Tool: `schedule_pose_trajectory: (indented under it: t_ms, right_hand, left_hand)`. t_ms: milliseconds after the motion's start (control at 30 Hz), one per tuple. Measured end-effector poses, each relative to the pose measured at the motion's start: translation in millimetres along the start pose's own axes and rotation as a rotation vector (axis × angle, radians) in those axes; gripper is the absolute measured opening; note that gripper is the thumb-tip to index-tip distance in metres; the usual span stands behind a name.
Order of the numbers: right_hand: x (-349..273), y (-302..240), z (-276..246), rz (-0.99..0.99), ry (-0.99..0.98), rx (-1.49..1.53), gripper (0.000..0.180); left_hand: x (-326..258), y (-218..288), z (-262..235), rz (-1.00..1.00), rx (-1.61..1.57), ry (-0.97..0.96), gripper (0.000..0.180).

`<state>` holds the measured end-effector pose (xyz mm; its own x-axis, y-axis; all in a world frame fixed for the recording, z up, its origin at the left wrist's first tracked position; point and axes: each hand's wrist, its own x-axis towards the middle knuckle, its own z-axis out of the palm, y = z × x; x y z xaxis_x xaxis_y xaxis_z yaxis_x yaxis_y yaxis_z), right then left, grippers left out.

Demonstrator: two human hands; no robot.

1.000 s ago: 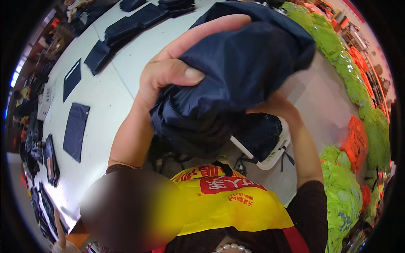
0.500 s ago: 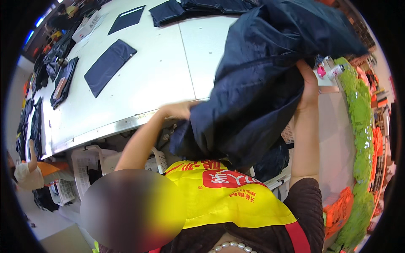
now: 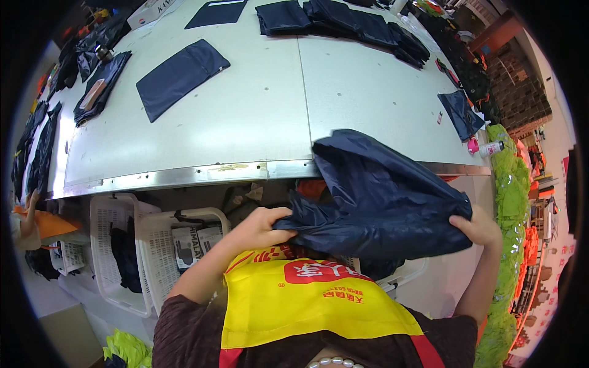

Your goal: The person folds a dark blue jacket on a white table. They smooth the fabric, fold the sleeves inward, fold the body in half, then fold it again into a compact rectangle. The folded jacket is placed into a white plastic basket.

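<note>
Navy garment [image 3: 380, 202], thin and slippery-looking cloth, bunched and held at chest height between two hands, upper fold lying over the metal-edged front of the white cutting table [image 3: 245, 122]. Left hand [image 3: 264, 227]: fingers curled shut around a gathered corner of the cloth, just above the white plastic baskets [image 3: 153, 245] under the table edge. Right hand [image 3: 478, 228]: closed in a pinch on the opposite edge, thumb on top, near the green fabric pile [image 3: 509, 196] at the right. Yellow apron [image 3: 307, 300] directly below the bundle. On the tabletop, well apart from the hands: flat dark navy panel [image 3: 181, 73] at the left, stacked navy pieces [image 3: 343, 21] at the far edge, small navy piece [image 3: 461, 113] at the right corner. Handling note, as judgement: best kept taut between both grips, corners pinched rather than fisted, so the slack middle spreads out instead of folding on itself; best raised enough to pass the metal edge and the baskets without snagging. Change against half a second ago: bundle then higher and upright, right hand raised at its top, left hand low beneath it; now lowered and stretched sideways, hands level and wider apart. Change against one second ago: bundle then close to the camera, left hand spread flat over it; now farther out, left hand clenched.
</note>
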<state>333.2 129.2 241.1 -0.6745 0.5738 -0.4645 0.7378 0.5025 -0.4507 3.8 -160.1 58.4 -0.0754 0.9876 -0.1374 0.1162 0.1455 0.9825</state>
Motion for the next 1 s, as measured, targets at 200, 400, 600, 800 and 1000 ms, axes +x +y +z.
schedule_pose_trajectory:
  t_ms: [200, 400, 600, 800, 1000]
  right_hand:
    - [-36, -38, -34, -0.170, 0.479, 0.231, 0.041]
    - [49, -73, -106, -0.585, 1.246, -0.392, 0.031]
    - [182, -101, -191, -0.917, 1.483, -0.290, 0.026]
    - [411, -120, -189, -0.878, 1.122, -0.734, 0.048]
    - [409, -11, -41, -0.325, 0.379, -0.310, 0.117]
  left_hand:
    - [-48, 142, -65, 0.478, 0.515, 0.215, 0.021]
    - [-7, 194, -104, 0.769, 1.076, 0.937, 0.027]
    - [67, 180, -169, 0.908, 1.698, 1.489, 0.030]
    - [189, 94, -301, -0.104, 1.677, 1.262, 0.035]
    - [223, 8, -195, -0.271, 1.283, 0.796, 0.049]
